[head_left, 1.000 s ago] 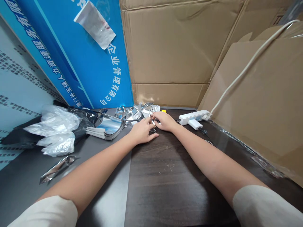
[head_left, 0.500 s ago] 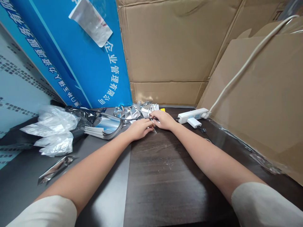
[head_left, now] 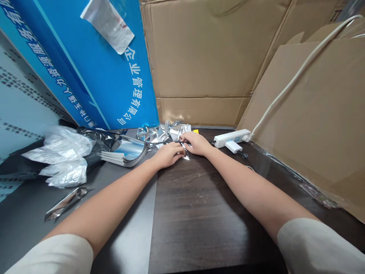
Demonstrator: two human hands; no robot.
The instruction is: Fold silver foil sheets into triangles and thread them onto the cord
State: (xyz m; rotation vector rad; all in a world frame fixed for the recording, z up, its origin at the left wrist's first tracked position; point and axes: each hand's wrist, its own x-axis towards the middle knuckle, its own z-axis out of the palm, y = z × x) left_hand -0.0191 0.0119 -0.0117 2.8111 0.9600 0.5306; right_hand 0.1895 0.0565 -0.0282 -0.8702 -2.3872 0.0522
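Note:
Both my hands meet at the far middle of the dark wooden table (head_left: 199, 213), in front of a heap of small silver foil pouches (head_left: 159, 134). My left hand (head_left: 169, 153) has its fingers curled and pinched on a small foil pouch (head_left: 186, 155) that pokes out to its right. My right hand (head_left: 196, 143) lies just behind it, fingers bent onto the same pouch. A thin dark rod or cable (head_left: 168, 142) runs leftward from under the hands.
A stack of curved foil bags (head_left: 128, 152) lies left of the hands, with crumpled clear plastic bags (head_left: 65, 156) further left and one loose foil pouch (head_left: 65, 203) nearer me. A white power strip (head_left: 232, 138) with a charger sits at right. Cardboard walls (head_left: 313, 114) and a blue banner (head_left: 94, 68) enclose the table.
The hands stayed together at the pile; the left fingers curled in closer and the small pouch now shows more below them. The view shifted slightly.

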